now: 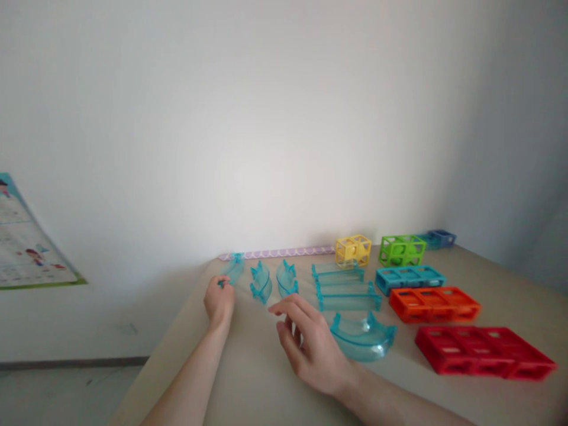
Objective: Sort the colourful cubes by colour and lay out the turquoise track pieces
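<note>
My left hand (219, 300) is closed on the near end of a translucent teal track piece (234, 270) at the table's left edge. My right hand (310, 346) is over the table with fingers loosely bent and thumb apart, and nothing shows in it. Just right of it lies a curved teal track piece (364, 338), partly behind the hand. Two smaller curved pieces, a left one (261, 282) and a right one (287, 279), stand between and beyond my hands. Two straight teal track pieces, a nearer one (348, 297) and a farther one (338, 274), lie behind the large curve.
On the right are open-frame blocks: red (483, 352), orange (433, 304), blue (410, 278), green (402, 251) and yellow (353, 251). A dark blue block (442, 238) sits in the far corner. A purple patterned strip (284, 252) runs along the wall. A poster (33, 248) hangs left.
</note>
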A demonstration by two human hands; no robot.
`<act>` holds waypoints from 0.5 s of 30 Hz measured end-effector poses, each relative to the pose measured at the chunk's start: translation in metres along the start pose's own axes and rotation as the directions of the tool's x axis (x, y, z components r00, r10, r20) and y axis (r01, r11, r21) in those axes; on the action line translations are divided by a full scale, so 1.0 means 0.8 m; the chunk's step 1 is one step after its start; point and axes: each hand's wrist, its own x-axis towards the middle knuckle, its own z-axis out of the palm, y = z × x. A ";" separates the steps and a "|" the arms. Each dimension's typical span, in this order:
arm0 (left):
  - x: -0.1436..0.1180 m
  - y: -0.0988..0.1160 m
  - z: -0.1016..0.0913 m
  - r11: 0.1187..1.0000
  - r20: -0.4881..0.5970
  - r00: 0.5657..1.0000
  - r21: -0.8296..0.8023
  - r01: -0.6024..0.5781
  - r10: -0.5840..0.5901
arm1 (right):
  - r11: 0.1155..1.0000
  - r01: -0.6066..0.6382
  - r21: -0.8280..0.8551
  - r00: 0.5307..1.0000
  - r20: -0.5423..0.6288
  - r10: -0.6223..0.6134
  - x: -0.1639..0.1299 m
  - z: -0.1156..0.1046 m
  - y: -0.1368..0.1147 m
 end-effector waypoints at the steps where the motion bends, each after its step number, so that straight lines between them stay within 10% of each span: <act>1: -0.002 0.002 -0.002 0.999 0.020 1.000 0.044 0.003 -0.004 | 1.000 -0.004 -0.004 1.000 0.008 0.004 0.000 0.000 0.000; 15: -0.024 0.014 -0.027 0.954 -0.103 0.993 0.297 -0.027 0.060 | 0.987 0.154 -0.046 0.985 0.087 -0.150 -0.009 0.019 0.005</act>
